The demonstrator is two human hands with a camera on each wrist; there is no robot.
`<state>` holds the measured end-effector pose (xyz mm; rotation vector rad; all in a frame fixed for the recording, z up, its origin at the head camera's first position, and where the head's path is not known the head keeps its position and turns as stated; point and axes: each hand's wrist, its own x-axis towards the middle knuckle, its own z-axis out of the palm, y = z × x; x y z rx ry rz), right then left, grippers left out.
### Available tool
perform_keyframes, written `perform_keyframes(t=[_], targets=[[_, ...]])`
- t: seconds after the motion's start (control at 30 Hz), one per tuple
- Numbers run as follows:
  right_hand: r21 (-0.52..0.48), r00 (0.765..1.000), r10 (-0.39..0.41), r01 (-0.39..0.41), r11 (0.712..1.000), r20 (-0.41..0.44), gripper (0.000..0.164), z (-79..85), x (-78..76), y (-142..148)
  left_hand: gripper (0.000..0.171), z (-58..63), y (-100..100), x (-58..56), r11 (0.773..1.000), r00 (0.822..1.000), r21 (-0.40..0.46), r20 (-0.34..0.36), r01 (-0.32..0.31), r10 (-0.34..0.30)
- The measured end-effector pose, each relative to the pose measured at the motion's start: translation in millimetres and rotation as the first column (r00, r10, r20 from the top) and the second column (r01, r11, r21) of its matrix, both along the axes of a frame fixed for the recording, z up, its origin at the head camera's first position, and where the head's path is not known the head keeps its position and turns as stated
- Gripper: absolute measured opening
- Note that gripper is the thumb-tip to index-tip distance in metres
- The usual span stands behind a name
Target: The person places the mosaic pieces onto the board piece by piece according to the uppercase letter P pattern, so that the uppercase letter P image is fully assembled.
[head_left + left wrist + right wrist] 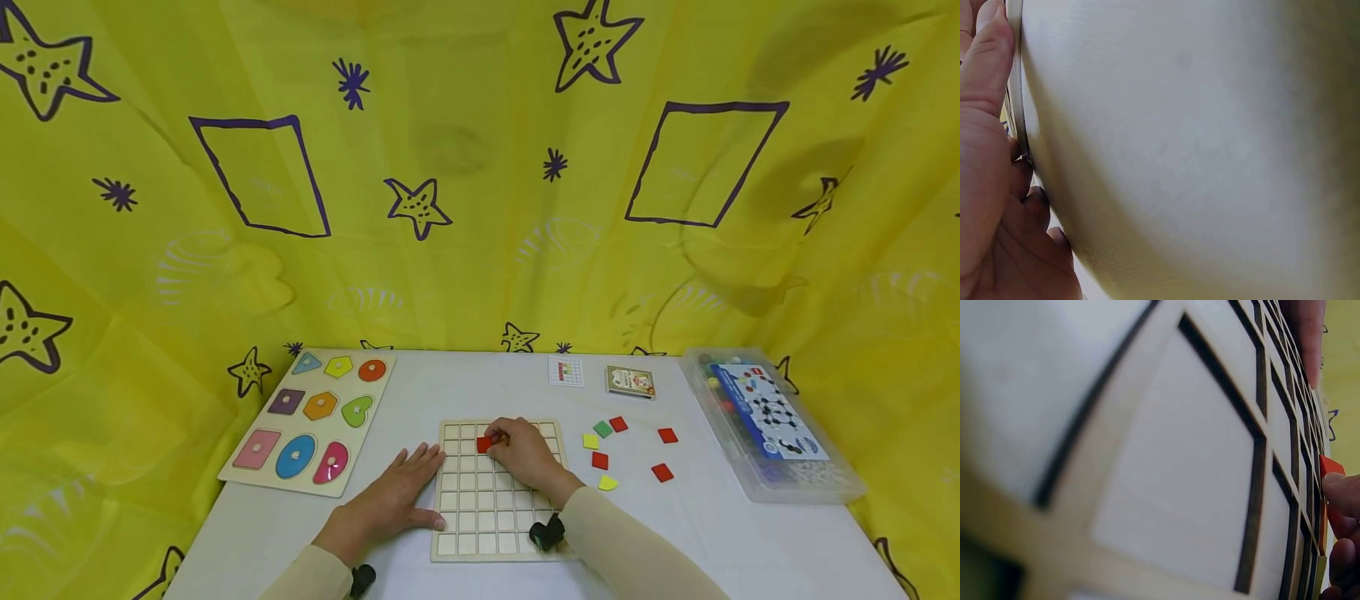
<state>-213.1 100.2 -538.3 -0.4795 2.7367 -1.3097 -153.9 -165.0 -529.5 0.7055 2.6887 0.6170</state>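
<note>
A wooden grid board with square cells lies on the white table in front of me. My right hand is over its upper part, thumb and fingertip pinching a red square tile. The right wrist view shows this red tile tilted up from the grid, with the thumb on its face. Part of the upper grid is hidden under the hand. My left hand lies along the board's left edge, fingers extended and thumb spread, touching the rim. In the left wrist view its thumb rests against the board's side.
Right of the board lie loose red tiles, a green tile and yellow pieces. Behind them are a patterned grid card and a small box. A shape puzzle stands left, a clear plastic case right.
</note>
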Motion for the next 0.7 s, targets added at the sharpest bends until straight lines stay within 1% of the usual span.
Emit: perform_keyframes(t=[0.3, 0.5, 0.7], targets=[[0.026, 0.999, 0.021, -0.020, 0.999, -0.025, 0.016, -0.7, -0.3, 1.0, 0.108, 2.8, 0.4, 1.2, 1.000, 1.000, 0.008, 0.003, 0.005, -0.006], [0.049, 0.998, 0.028, -0.026, 0.998, -0.054, 0.016, -2.4, -0.6, 1.2, 0.109, 2.5, 0.1, 0.4, 1.000, 1.000, -0.002, 0.007, 0.001, -0.001], [0.044, 0.999, 0.030, -0.028, 0.999, -0.043, 0.017, 0.2, 0.6, 1.2, 0.110, 0.8, 0.2, 0.8, 1.000, 1.000, -0.002, 0.015, -0.011, 0.011]])
